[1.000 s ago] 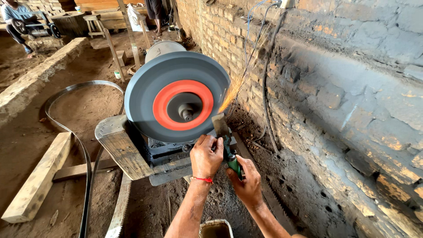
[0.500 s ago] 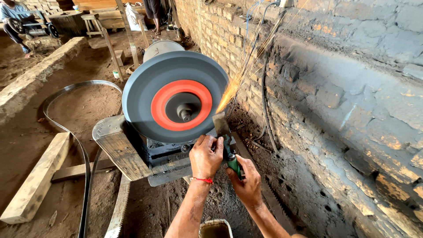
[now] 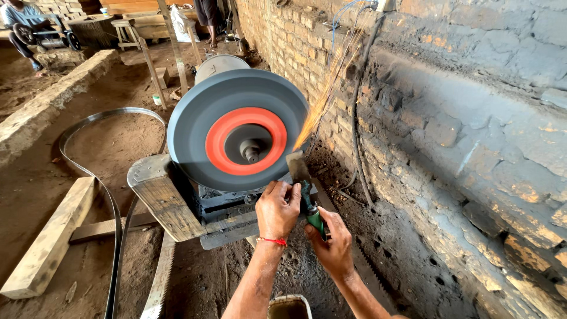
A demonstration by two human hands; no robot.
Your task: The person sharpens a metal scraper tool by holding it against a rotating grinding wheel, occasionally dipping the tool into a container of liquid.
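Note:
A large grey grinding wheel (image 3: 195,127) with an orange centre disc spins on a stand. A green-handled tool (image 3: 312,214) with a flat metal blade (image 3: 297,166) is pressed against the wheel's right edge, and orange sparks (image 3: 322,103) fly up along the brick wall. My left hand (image 3: 277,208), with a red thread at the wrist, grips the tool near the blade. My right hand (image 3: 335,248) holds the green handle from below.
A wooden block (image 3: 165,198) supports the grinder. A long band-saw blade (image 3: 97,177) loops over the dirt floor, beside a wooden beam (image 3: 50,239). The brick wall (image 3: 472,136) is close on the right, with cables hanging. A seated person (image 3: 23,18) is far left.
Both hands keep the blade on the wheel. The spark stream has grown longer, reaching higher up the wall. The view has shifted slightly.

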